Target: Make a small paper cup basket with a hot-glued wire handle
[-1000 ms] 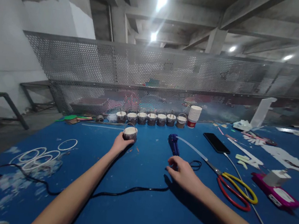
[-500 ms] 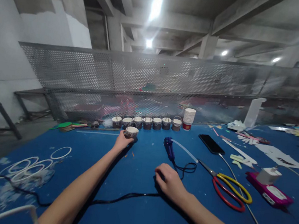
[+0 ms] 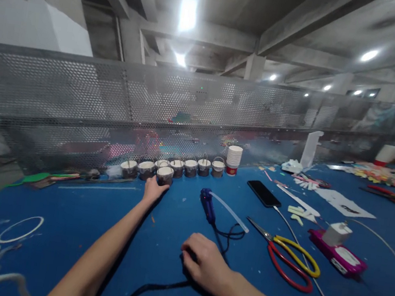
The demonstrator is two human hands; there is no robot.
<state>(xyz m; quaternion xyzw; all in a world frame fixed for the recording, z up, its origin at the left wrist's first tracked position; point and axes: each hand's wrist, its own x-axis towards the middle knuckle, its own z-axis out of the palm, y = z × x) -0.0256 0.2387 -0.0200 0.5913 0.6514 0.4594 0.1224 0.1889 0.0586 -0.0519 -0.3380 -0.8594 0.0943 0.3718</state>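
Observation:
My left hand [image 3: 153, 190] reaches far across the blue table [image 3: 74, 214] and grips a small paper cup with a wire handle [image 3: 165, 175], set just in front of a row of several similar cups [image 3: 183, 166]. My right hand [image 3: 204, 263] rests nearer me, fingers curled on the black cord [image 3: 148, 288] that runs up to a blue glue gun [image 3: 207, 206] with a clear glue stick. A stack of white paper cups [image 3: 233, 159] stands at the row's right end.
Red-and-yellow scissors [image 3: 287, 256], a black phone [image 3: 263, 193], a magenta device with a white charger [image 3: 338, 249] and paper scraps lie to the right. White rings [image 3: 19, 229] lie at the left. A perforated metal screen [image 3: 188, 112] borders the table's far edge.
My left hand carried the cup farther away, up against the row of cups. My right hand drew back toward me along the cord, away from the glue gun. The camera turned right.

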